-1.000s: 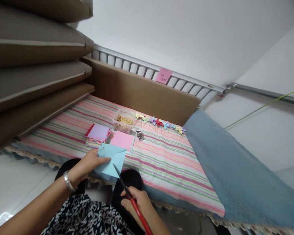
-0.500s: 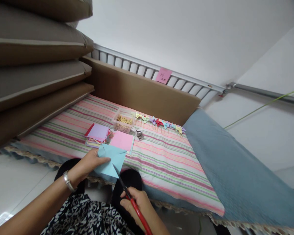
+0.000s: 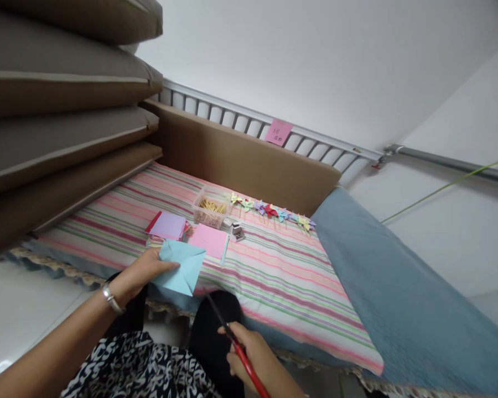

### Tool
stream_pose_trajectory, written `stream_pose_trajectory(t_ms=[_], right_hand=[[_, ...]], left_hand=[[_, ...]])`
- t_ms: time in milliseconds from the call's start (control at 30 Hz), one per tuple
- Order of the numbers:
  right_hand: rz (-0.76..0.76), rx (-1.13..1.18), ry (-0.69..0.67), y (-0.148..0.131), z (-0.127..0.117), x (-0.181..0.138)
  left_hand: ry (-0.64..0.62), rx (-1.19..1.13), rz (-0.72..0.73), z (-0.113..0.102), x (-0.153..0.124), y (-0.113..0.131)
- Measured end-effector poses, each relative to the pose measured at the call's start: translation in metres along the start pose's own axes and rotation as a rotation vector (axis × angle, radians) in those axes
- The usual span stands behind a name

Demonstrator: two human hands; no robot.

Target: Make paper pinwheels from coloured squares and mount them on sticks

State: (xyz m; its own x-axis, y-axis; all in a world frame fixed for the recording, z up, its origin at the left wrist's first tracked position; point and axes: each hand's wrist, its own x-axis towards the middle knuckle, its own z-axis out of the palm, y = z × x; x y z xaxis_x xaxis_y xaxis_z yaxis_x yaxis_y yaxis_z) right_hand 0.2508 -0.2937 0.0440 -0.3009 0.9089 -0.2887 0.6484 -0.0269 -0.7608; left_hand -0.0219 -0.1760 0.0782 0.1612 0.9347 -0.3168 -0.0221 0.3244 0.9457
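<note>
A light blue square of paper (image 3: pixel 183 266) with creases and slits towards its middle is pinched in my left hand (image 3: pixel 149 270), thumb on top. My right hand (image 3: pixel 253 351) is closed around a pair of scissors (image 3: pixel 247 362) with red handles and dark blades. The blade tips point up and left, just off the paper's lower right corner and apart from it. Beyond the paper lie a pink paper stack (image 3: pixel 209 241) and a pile of coloured paper squares (image 3: pixel 167 225) with lilac on top.
A clear plastic box (image 3: pixel 209 207) holds thin wooden sticks. Beside it sits a small box of pins (image 3: pixel 236 232). Several paper pinwheels (image 3: pixel 270 211) lie in a row near the brown board (image 3: pixel 240 160). Folded cushions (image 3: pixel 66 127) are stacked at left on the striped cloth (image 3: pixel 282 276).
The scissors have come away from the paper, moving down and right. My left hand has shifted the paper slightly left.
</note>
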Motion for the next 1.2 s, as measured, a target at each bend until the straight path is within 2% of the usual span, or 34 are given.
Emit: stream_pose_trajectory(t_ms=[100, 233, 333, 467, 600, 733, 833, 933, 1033, 1100, 1200], right_hand=[[-0.02, 0.073, 0.123, 0.009, -0.008, 0.003], [-0.134, 0.205, 0.355, -0.003, -0.016, 0.016], [-0.213, 0.331, 0.406, -0.022, -0.014, 0.034], [-0.186, 0.436, 0.404, -0.037, -0.006, 0.055], [-0.158, 0.552, 0.475, -0.039, 0.0, 0.062], [-0.151, 0.758, 0.58, -0.037, 0.007, 0.062], [-0.158, 0.86, 0.668, -0.038, 0.015, 0.066], [-0.162, 0.883, 0.718, -0.041, 0.025, 0.072], [-0.155, 0.865, 0.716, -0.044, 0.03, 0.073], [-0.147, 0.828, 0.683, -0.045, 0.03, 0.07], [-0.131, 0.739, 0.535, -0.041, 0.027, 0.056]], left_hand=[[-0.077, 0.043, -0.032, 0.0, 0.002, -0.007], [-0.276, 0.093, -0.095, 0.016, -0.001, -0.022], [-0.409, 0.127, -0.106, 0.032, -0.005, -0.028], [-0.457, 0.134, -0.094, 0.043, -0.009, -0.025], [-0.404, 0.01, -0.115, 0.038, -0.009, -0.018], [-0.31, -0.294, -0.053, 0.034, -0.011, -0.025], [-0.238, -0.476, -0.06, 0.045, -0.016, -0.037], [-0.215, -0.519, -0.073, 0.062, -0.022, -0.045], [-0.126, -0.493, -0.046, 0.07, -0.024, -0.045], [-0.076, -0.461, -0.023, 0.068, -0.024, -0.041], [-0.012, -0.368, 0.024, 0.056, -0.021, -0.035]])
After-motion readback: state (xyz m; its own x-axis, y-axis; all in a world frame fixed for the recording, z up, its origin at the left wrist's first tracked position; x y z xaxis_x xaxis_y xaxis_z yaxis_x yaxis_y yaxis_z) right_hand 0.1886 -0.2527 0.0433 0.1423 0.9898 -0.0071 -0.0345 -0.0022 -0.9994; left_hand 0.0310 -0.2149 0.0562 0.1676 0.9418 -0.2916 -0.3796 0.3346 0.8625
